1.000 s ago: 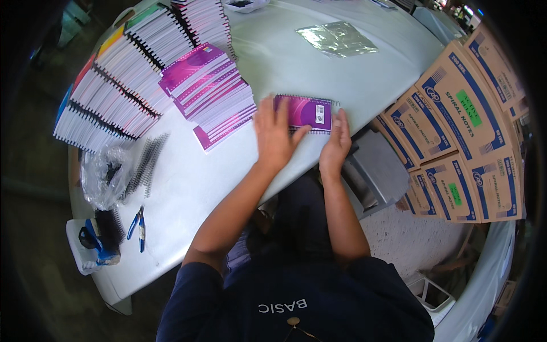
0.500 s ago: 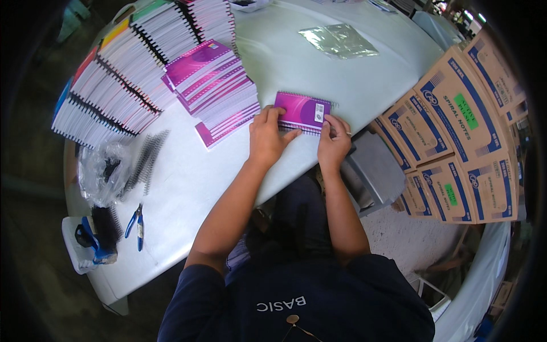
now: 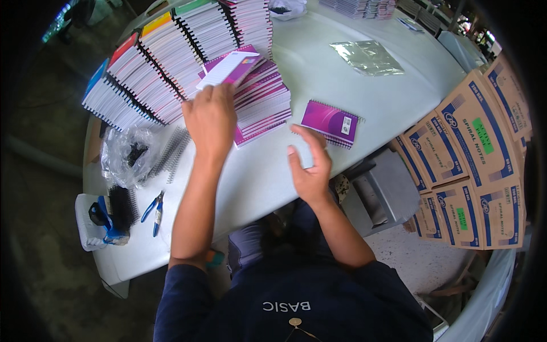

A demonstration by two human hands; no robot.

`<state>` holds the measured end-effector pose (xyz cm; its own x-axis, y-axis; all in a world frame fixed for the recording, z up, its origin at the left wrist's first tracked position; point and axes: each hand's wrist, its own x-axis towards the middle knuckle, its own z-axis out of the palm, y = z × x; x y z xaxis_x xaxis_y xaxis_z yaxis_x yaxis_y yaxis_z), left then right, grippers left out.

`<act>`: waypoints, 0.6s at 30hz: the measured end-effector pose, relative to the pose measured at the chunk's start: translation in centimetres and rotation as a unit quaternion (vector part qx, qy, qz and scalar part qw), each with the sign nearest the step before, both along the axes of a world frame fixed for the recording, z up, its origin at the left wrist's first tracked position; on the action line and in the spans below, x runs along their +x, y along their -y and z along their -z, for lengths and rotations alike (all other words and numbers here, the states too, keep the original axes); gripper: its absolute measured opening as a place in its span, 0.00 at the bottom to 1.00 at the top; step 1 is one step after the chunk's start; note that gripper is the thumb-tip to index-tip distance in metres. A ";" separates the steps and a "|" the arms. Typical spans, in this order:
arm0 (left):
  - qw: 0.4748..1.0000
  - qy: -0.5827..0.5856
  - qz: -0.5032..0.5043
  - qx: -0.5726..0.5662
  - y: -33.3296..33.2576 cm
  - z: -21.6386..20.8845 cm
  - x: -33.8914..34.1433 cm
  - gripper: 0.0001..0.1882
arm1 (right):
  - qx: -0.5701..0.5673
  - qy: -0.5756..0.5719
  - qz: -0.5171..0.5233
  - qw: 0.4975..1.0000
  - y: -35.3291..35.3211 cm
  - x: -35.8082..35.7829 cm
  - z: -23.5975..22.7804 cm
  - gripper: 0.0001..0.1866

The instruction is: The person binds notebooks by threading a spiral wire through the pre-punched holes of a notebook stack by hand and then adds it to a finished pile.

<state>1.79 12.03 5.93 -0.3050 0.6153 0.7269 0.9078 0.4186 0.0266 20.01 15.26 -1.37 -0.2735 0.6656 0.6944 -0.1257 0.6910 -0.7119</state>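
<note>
My left hand pinches the near edge of a purple-covered notebook, tilted up off a pile. Its white page side shows and no coil is visible on it. Beneath lies a fanned stack of purple notebooks with punched edges. My right hand is open, fingers apart, holding nothing above the table's near edge. Just beyond its fingertips rests a purple spiral notebook, with wire coil ends sticking out at its right corner.
Rows of spiral-bound notebooks fill the far left. Loose black coils, a plastic bag, blue-handled pliers and a white tub lie at left. A clear sleeve lies far right. Cartons stand at right beside a grey bin.
Both hands have let go of the purple spiral notebook, which stays on the table. My left hand has moved left and taken hold of a notebook on the pile; the right has drawn back, opened.
</note>
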 end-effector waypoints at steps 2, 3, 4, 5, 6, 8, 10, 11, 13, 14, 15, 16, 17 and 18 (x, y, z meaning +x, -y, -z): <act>0.997 0.026 0.031 0.063 1.2 0.4 2.6 0.07 | 0.014 0.038 -0.050 0.998 0.9 -1.1 -0.6 0.26; 0.997 0.032 0.014 0.066 1.3 0.4 3.1 0.07 | 0.028 0.063 -0.072 0.995 0.9 -1.8 -0.4 0.31; 0.996 0.022 0.013 0.081 0.9 0.7 2.6 0.07 | 0.017 0.064 -0.076 0.995 0.8 -2.4 0.1 0.31; 0.995 0.011 0.002 0.098 0.5 0.9 1.3 0.07 | 0.008 0.066 -0.089 0.994 1.1 -3.4 0.5 0.32; 0.993 0.001 -0.002 0.118 -0.3 0.9 0.3 0.07 | 0.002 0.068 -0.095 0.993 1.0 -3.8 1.0 0.32; 0.997 0.044 0.030 0.051 -1.2 1.2 -1.4 0.11 | -0.043 0.121 -0.082 0.988 0.5 -3.6 3.1 0.32; 0.994 0.042 0.096 0.015 -1.7 1.3 -3.1 0.15 | -0.098 0.160 -0.073 0.980 0.3 -3.2 5.5 0.31; 0.992 0.063 0.096 -0.046 -1.2 1.2 -3.3 0.19 | -0.148 0.152 -0.073 0.974 0.4 -3.1 5.8 0.28; 0.988 0.078 0.101 -0.091 -1.0 0.3 -4.1 0.18 | -0.154 0.104 -0.089 0.979 -0.2 -3.1 6.2 0.26; 0.984 0.086 0.100 -0.116 -0.5 -0.1 -4.4 0.17 | -0.159 0.079 -0.101 0.979 -0.1 -3.3 6.3 0.25; 0.980 0.142 0.106 -0.091 -0.1 -1.2 -3.8 0.15 | -0.153 0.080 -0.092 0.981 0.0 -3.3 6.2 0.24; 0.984 0.128 0.101 -0.066 0.4 -1.8 -3.4 0.14 | -0.162 0.076 -0.103 0.978 0.0 -3.3 6.1 0.25; 0.988 0.114 0.093 -0.039 1.1 -2.4 -3.1 0.13 | -0.170 0.073 -0.116 0.976 0.2 -3.2 5.9 0.25; 0.991 0.103 0.089 -0.012 1.5 -2.9 -2.5 0.12 | -0.177 0.072 -0.125 0.974 0.2 -3.0 5.4 0.26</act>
